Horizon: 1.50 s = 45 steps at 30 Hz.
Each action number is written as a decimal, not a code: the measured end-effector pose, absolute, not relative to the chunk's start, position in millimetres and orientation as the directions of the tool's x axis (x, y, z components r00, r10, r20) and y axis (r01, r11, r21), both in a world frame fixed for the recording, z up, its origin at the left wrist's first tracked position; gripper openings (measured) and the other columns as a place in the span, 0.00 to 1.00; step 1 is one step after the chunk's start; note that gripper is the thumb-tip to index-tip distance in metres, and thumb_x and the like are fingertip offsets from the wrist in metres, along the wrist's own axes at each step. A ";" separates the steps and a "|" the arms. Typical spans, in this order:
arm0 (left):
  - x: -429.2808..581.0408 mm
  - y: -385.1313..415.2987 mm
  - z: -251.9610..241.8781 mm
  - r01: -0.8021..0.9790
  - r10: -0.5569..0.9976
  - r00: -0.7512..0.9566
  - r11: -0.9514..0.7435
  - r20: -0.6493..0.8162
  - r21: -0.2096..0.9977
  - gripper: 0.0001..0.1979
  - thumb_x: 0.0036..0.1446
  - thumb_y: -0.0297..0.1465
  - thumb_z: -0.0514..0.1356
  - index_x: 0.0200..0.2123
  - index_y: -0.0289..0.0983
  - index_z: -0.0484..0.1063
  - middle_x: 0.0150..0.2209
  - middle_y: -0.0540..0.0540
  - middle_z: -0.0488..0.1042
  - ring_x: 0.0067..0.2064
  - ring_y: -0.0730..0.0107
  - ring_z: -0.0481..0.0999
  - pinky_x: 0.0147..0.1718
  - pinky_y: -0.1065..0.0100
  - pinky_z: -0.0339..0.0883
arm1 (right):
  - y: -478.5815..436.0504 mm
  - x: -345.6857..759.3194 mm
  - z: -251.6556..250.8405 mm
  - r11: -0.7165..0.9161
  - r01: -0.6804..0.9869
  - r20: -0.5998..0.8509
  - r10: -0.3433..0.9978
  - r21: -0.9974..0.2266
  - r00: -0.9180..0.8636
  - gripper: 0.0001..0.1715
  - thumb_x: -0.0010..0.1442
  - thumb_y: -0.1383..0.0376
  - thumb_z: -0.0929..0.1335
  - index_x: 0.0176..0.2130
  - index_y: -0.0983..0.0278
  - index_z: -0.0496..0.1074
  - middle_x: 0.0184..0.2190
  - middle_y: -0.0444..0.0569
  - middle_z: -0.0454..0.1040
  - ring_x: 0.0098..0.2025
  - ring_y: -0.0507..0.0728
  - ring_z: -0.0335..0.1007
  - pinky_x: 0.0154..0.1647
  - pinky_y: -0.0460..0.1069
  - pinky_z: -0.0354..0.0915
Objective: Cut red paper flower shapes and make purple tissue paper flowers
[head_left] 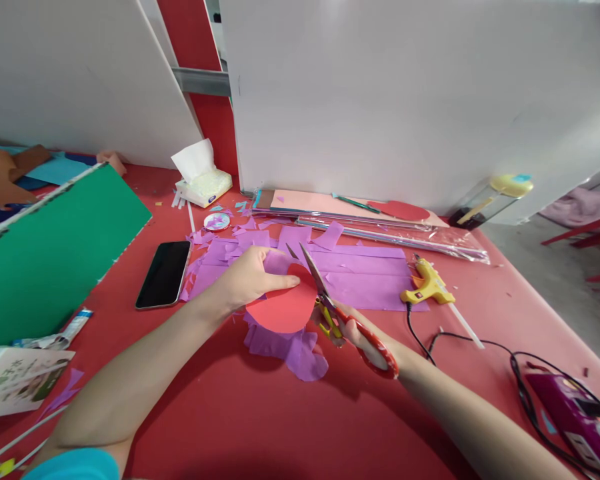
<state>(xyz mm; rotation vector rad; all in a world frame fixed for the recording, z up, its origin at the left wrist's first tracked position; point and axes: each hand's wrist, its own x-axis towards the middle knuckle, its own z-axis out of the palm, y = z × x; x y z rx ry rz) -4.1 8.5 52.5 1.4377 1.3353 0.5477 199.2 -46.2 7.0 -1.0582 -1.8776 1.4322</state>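
My left hand pinches a round red paper piece, holding it together with purple tissue paper that hangs below it. My right hand grips red-and-yellow-handled scissors. Their blades are open and point up and left at the red piece's upper right edge. Larger purple sheets and scraps lie flat on the red table just behind both hands.
A black phone lies left of my left hand, beside a green board. A yellow glue gun with its cable lies to the right. A tissue pack, wrapped paper sheets and a bottle stand by the white wall.
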 end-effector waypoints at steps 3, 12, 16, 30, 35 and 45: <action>-4.4 9.0 52.0 0.420 0.904 0.297 0.165 -0.307 0.892 0.20 0.41 0.37 0.65 0.38 0.35 0.69 0.31 0.45 0.75 0.29 0.65 0.75 0.22 0.71 0.66 | -45.8 200.0 6.6 0.130 0.288 -0.044 0.848 -0.949 -0.528 0.22 0.55 0.46 0.56 0.26 0.62 0.54 0.23 0.43 0.55 0.24 0.51 0.47 0.24 0.48 0.51; -3.7 9.4 50.9 0.457 0.914 0.240 0.190 -0.326 0.869 0.23 0.39 0.39 0.65 0.39 0.35 0.67 0.28 0.46 0.74 0.27 0.65 0.75 0.19 0.72 0.64 | -45.8 200.2 4.3 0.077 0.216 -0.063 0.817 -0.973 -0.573 0.29 0.54 0.40 0.53 0.26 0.62 0.54 0.22 0.41 0.54 0.23 0.49 0.46 0.24 0.47 0.51; -3.0 9.7 51.1 0.446 0.911 0.247 0.195 -0.330 0.874 0.22 0.40 0.39 0.65 0.39 0.36 0.67 0.27 0.47 0.74 0.26 0.67 0.75 0.18 0.73 0.63 | -46.4 203.4 0.5 0.049 0.205 -0.083 0.804 -0.978 -0.589 0.33 0.50 0.35 0.53 0.25 0.62 0.52 0.21 0.40 0.54 0.22 0.48 0.46 0.24 0.47 0.53; -6.4 12.7 48.5 0.435 0.894 0.279 0.207 -0.350 0.876 0.21 0.40 0.38 0.65 0.38 0.36 0.68 0.30 0.46 0.75 0.27 0.66 0.75 0.19 0.72 0.64 | -47.8 211.3 -9.0 0.045 0.306 -0.139 0.820 -0.951 -0.555 0.30 0.57 0.43 0.52 0.29 0.65 0.62 0.19 0.40 0.54 0.20 0.48 0.47 0.21 0.46 0.50; -6.0 11.6 51.1 0.399 0.884 0.291 0.236 -0.367 0.886 0.22 0.40 0.36 0.65 0.41 0.36 0.69 0.29 0.47 0.75 0.27 0.66 0.75 0.20 0.71 0.65 | -47.8 211.8 -12.3 0.048 0.327 -0.144 0.832 -0.944 -0.536 0.33 0.57 0.42 0.50 0.29 0.65 0.64 0.18 0.41 0.56 0.19 0.48 0.48 0.21 0.47 0.51; -6.4 13.3 54.0 0.456 0.888 0.280 0.210 -0.364 0.865 0.21 0.40 0.36 0.65 0.39 0.35 0.69 0.27 0.49 0.73 0.24 0.72 0.72 0.15 0.76 0.57 | -45.6 207.2 -5.5 0.091 0.282 -0.083 0.833 -0.955 -0.547 0.33 0.54 0.38 0.52 0.22 0.63 0.56 0.17 0.40 0.54 0.18 0.48 0.49 0.18 0.46 0.49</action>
